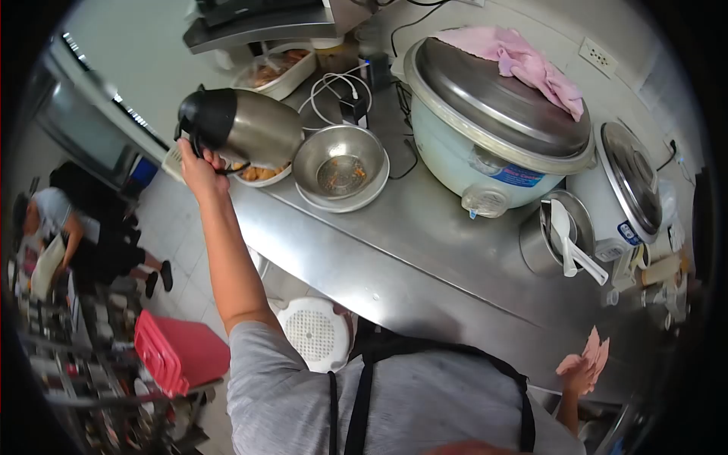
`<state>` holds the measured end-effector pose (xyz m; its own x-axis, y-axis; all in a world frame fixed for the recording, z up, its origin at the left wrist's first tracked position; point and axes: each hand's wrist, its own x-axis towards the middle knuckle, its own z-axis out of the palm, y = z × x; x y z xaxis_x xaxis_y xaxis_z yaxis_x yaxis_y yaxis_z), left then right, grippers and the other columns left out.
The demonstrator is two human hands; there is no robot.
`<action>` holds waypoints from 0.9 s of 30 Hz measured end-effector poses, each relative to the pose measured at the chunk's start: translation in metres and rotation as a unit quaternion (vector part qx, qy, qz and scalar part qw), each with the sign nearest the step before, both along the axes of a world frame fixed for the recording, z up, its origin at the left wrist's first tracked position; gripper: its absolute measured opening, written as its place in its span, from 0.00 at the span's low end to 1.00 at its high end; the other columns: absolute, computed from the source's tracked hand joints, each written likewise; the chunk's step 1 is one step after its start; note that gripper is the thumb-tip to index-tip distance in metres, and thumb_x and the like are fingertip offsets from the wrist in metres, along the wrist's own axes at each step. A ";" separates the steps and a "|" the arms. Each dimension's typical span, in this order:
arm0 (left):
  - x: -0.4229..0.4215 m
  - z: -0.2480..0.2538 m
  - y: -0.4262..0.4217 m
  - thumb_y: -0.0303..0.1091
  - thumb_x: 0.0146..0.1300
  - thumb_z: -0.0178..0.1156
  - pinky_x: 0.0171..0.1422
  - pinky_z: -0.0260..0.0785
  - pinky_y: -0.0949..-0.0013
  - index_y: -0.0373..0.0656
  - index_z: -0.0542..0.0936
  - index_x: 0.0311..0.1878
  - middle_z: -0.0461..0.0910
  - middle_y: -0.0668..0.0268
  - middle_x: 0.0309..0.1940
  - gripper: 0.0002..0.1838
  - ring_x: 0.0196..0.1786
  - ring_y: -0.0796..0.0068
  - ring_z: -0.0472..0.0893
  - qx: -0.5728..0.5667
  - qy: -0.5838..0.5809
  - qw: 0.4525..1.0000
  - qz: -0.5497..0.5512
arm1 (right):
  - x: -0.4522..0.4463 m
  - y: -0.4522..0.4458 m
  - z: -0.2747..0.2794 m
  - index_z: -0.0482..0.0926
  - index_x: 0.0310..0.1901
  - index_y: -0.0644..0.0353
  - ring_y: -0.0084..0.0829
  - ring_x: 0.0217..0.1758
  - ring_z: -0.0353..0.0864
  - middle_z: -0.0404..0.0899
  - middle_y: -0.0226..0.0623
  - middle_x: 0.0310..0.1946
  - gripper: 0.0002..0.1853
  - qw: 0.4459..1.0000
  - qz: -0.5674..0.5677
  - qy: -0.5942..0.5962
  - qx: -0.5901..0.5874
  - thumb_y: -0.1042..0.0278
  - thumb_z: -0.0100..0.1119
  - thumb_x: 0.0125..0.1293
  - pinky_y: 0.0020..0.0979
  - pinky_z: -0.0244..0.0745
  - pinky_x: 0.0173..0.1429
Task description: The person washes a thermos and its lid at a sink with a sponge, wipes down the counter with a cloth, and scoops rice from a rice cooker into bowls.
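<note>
My left hand [202,168] is wrapped round the black handle of a steel thermal carafe [262,127]. The carafe is tilted over on its side, its black top towards the left, above the counter's left part. Just right of its base a metal bowl [339,161] with orange bits in it sits on a white dish [334,206]. Below the carafe, a dish of yellowish food [262,174] is partly hidden. Low on the right, my right hand [580,378] is closed on a crumpled pink cloth [593,354] near the counter's front edge.
A large rice cooker [447,144] with a pink cloth [523,61] on its lid stands at the back. Right of it are a metal pot [532,241] with white paddles and another cooker [610,193]. A white stool [315,334], a red bin [182,353] and another person [68,227] are left.
</note>
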<state>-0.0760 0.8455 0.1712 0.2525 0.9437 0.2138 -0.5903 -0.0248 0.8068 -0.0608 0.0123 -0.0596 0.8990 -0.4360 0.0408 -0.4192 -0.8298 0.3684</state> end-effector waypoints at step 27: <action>0.323 -0.117 0.221 0.46 0.47 0.63 0.27 0.65 0.72 0.31 0.73 0.24 0.74 0.62 0.16 0.23 0.20 0.73 0.72 0.299 0.144 0.936 0.116 | -0.051 0.272 0.008 0.30 0.64 0.57 0.53 0.67 0.24 0.23 0.50 0.65 0.48 0.947 -0.025 0.184 0.263 0.38 0.44 0.54 0.54 0.31 0.64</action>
<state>0.2473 1.0665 0.0545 0.1848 0.7140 0.6753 -0.2730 -0.6228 0.7332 -0.1116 0.2844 -0.0520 0.7885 -0.3507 -0.5053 -0.3858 -0.9218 0.0377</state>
